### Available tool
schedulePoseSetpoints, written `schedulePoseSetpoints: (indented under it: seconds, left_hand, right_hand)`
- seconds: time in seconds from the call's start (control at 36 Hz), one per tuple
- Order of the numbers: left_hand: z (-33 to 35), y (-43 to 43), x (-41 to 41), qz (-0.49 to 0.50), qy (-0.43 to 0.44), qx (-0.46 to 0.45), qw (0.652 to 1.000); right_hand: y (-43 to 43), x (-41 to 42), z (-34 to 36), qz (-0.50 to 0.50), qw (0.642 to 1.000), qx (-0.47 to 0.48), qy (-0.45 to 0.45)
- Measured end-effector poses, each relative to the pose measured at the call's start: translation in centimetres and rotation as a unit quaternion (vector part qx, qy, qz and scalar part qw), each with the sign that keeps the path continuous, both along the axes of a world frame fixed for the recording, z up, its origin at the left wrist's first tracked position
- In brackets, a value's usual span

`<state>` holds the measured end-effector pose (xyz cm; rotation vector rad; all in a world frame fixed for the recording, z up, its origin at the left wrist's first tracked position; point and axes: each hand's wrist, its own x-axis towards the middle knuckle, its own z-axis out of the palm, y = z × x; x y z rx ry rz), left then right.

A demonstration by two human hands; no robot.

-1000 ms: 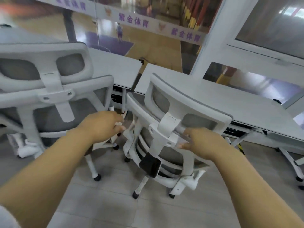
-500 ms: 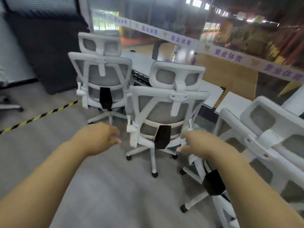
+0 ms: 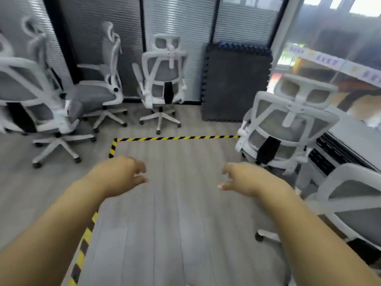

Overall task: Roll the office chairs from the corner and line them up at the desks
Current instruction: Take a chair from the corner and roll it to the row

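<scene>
Several white-framed grey mesh office chairs stand in the corner ahead: one with its back to me, one side-on and one at the left edge. On the right, a chair stands at the white desk, and another chair is at the near right. My left hand and my right hand hover over the bare floor with loosely curled fingers, holding nothing and touching no chair.
Yellow-black hazard tape marks a rectangle on the grey floor, with a strip running toward me on the left. A dark foam mat leans against the blinds at the back. Glass wall on the right.
My view has swung left from the desks to the corner. Both hands have let go of the chair they held a second ago and now hang free.
</scene>
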<state>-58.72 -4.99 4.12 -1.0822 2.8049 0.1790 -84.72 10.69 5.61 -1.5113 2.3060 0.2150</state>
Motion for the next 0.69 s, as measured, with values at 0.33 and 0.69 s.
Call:
schedulePoseSetpoints:
  seconds: [0.33, 0.69]
  left_hand:
    - [-0.1, -16.8, 8.9, 0.209, -0.009, 0.023, 0.978]
    - [-0.6, -31.2, 16.8, 0.353, 0.0, 0.033, 0.935]
  right_hand:
    - [-28.0, 6.0, -0.4, 0.19, 0.982, -0.002, -0.007]
    - [-50.5, 13.6, 0.8, 0.325, 0.946, -0.002, -0.007]
